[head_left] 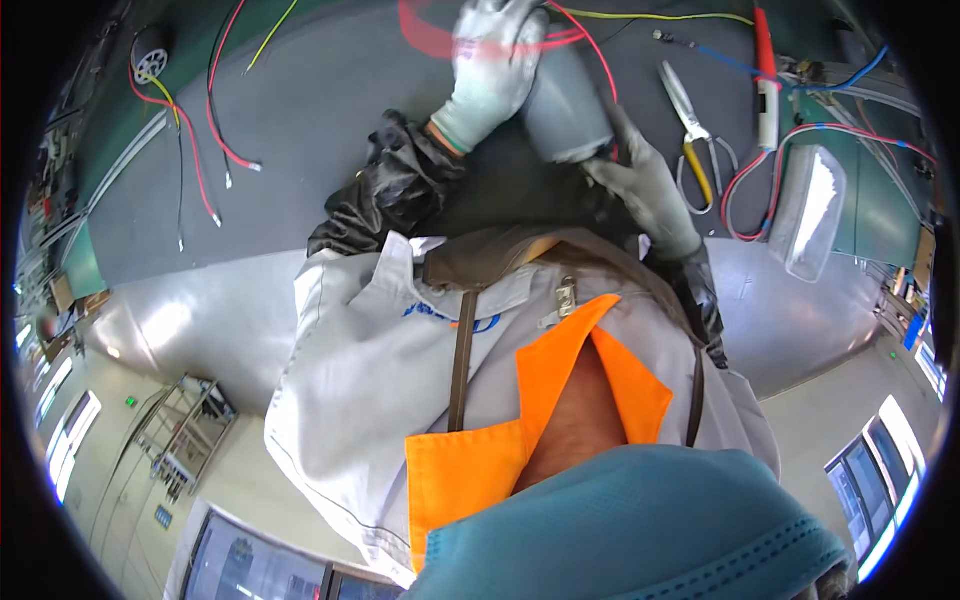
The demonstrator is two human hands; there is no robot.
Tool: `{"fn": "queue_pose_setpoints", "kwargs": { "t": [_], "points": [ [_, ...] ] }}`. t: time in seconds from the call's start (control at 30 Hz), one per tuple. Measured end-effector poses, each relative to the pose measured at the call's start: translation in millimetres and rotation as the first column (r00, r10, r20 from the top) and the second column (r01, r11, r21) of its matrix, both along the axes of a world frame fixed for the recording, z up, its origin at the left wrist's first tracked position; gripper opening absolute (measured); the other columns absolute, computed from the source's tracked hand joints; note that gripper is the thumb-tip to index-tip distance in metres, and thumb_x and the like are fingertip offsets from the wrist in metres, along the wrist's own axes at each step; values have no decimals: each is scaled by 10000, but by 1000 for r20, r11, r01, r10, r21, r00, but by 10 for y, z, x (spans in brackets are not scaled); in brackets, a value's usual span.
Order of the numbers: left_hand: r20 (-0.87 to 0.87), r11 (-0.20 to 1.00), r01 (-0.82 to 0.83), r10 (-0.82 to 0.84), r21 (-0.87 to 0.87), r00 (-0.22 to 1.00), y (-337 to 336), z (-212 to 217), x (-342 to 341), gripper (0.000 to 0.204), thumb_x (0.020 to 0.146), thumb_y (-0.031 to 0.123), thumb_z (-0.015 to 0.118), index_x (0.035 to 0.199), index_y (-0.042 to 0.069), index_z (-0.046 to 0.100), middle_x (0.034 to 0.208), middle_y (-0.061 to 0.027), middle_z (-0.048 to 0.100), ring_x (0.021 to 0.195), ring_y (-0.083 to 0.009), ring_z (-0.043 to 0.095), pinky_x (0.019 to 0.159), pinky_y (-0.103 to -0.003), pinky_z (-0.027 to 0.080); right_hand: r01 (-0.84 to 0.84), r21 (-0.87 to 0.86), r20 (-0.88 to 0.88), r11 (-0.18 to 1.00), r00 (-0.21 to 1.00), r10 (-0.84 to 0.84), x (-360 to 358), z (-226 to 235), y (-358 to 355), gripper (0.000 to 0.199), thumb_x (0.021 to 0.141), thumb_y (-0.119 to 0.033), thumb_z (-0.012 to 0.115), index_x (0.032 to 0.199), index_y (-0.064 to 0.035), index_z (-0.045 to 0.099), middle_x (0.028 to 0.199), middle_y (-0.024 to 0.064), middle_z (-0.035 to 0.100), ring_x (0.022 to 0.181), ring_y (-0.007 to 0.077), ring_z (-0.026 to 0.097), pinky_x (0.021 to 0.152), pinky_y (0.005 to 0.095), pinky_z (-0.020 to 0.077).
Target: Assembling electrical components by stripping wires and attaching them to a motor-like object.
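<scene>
Both my hands wear light grey gloves and meet on a grey cylinder (565, 105) above the dark grey mat (320, 110). My left hand (495, 65) wraps over the cylinder's upper end, where loops of red wire (430, 35) coil around it. From below on the right, my right hand (640, 185) grips the cylinder's lower end. Black sleeves cover both forearms. My white jacket, its orange collar and a blue face mask fill the lower middle of the view.
Yellow-handled pliers (692, 125) and a red-handled tool (765, 65) lie right of the hands. A clear plastic box (812, 210) sits by looped red and blue wires (745, 195). Loose red, black and yellow wires (195, 130) lie on the mat's left side.
</scene>
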State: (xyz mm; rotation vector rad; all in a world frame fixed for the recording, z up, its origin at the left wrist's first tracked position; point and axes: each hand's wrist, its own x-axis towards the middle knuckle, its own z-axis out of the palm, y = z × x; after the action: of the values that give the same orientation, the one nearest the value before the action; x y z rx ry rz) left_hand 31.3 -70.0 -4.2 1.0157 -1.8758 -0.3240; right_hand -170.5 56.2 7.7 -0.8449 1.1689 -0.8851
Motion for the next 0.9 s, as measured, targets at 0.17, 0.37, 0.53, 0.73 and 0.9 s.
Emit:
{"fn": "queue_pose_setpoints", "kwargs": {
  "t": [0.17, 0.37, 0.53, 0.73, 0.9],
  "points": [
    [193, 992, 61, -81, 108, 978, 606, 128, 490, 403, 948, 55, 563, 1345, 1, 607, 1253, -221, 632, 1223, -429, 557, 1074, -498, 425, 136, -156, -544, 978, 815, -200, -1016, 149, 313, 462, 979, -141, 673, 1433, -80, 611, 831, -26, 628, 740, 45, 557, 653, 229, 471],
    [30, 978, 184, -188, 97, 982, 583, 100, 623, 405, 932, 24, 553, 1331, -21, 604, 1208, -218, 653, 1211, -431, 569, 1088, -500, 429, 386, -139, -793, 912, 508, -336, -3248, 100, 878, 400, 1057, -145, 536, 1448, -85, 597, 1124, 101, 762, 973, 156, 704, 842, 306, 562],
    [25, 974, 175, -180, 145, 983, 613, 181, 594, 365, 938, 27, 548, 1291, -25, 621, 1184, -224, 652, 1150, -414, 587, 1049, -484, 447, 11, -250, -913, 968, 329, -240, -1715, 1013, 864, 303, 997, -55, 589, 1267, -14, 720, 1332, 106, 695, 1099, 160, 675, 961, 309, 504],
    [181, 986, 138, -152, 88, 972, 639, 207, 725, 326, 955, 25, 528, 1263, -32, 618, 1171, -226, 643, 1137, -410, 586, 1035, -475, 452, -767, -345, -938, 540, 261, -229, 151, 701, 59, 518, 848, -120, 713, 1355, -53, 627, 1098, 161, 697, 967, 287, 678, 826, 375, 553],
    [188, 976, 180, -200, 122, 962, 618, 199, 672, 339, 961, 28, 538, 1290, -38, 593, 1259, -239, 611, 1189, -424, 554, 1033, -460, 452, -735, -354, -905, 579, 113, -409, 2, -260, -459, 429, 864, -204, 727, 1269, -107, 621, 876, 125, 688, 768, 301, 652, 687, 424, 539]
  ]
}}
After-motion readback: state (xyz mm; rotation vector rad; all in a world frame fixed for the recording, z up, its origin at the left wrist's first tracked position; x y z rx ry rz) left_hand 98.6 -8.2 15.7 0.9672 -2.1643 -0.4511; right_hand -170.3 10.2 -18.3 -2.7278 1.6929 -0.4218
